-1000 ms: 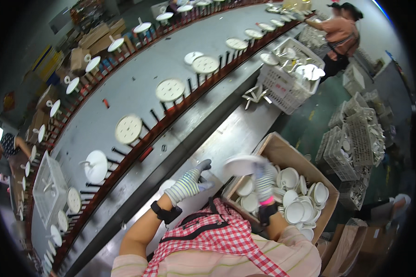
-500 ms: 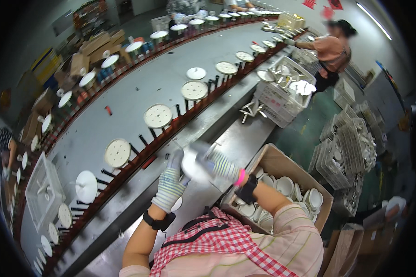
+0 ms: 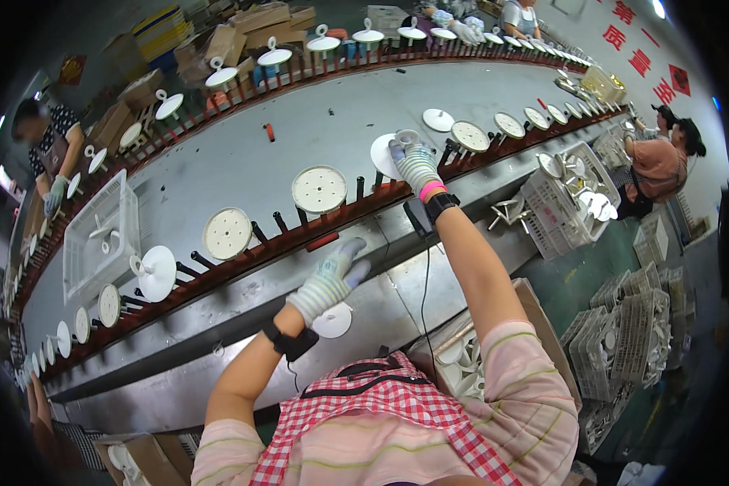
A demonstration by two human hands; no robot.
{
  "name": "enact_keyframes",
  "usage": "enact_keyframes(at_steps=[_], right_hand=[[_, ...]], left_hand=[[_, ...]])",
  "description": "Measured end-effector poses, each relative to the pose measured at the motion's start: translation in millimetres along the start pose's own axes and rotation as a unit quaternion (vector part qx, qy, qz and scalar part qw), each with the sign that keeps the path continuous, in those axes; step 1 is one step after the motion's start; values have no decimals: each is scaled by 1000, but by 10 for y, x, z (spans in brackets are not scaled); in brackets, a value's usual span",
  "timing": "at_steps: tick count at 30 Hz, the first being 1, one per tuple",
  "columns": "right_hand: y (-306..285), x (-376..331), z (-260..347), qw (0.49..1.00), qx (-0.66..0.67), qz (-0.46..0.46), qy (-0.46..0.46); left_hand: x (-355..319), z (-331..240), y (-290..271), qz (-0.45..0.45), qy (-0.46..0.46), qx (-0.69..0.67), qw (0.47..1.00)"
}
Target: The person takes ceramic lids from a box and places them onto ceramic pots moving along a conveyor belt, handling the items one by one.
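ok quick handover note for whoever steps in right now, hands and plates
Right hand: gloved, stretched out, grip on a white plate at the red conveyor rail.
Left hand: gloved, holding a second white plate low over the steel bench.
Done: round discs sit along the rail.
Left: more white dishes wait in the cardboard box at the right.

**Hidden and Cut-Off Areas**

The right hand (image 3: 415, 164) covers part of the white plate (image 3: 383, 154). The left hand (image 3: 330, 280) overlaps a second white plate (image 3: 334, 321). The person's arm and shoulder hide most of the cardboard box (image 3: 535, 304). Far conveyor items are too small to identify.
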State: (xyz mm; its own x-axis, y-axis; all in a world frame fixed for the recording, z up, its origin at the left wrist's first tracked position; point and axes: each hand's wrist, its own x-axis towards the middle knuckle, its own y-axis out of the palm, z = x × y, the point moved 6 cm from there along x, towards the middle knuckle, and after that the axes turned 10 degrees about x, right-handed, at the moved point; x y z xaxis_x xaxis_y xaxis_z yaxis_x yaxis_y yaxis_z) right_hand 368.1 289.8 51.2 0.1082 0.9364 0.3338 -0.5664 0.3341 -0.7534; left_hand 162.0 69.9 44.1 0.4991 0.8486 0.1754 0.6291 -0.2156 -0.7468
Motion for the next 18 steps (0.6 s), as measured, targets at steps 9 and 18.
enact_keyframes(at_steps=[9,18], right_hand=[[-84,-443,326,982,41,-15,-184],[172,-479,824,979,132,118,-98]], left_hand=[[2004,571,-218,-84,-242,-35,966],[2013,1041,-410,80,-209,251,942]])
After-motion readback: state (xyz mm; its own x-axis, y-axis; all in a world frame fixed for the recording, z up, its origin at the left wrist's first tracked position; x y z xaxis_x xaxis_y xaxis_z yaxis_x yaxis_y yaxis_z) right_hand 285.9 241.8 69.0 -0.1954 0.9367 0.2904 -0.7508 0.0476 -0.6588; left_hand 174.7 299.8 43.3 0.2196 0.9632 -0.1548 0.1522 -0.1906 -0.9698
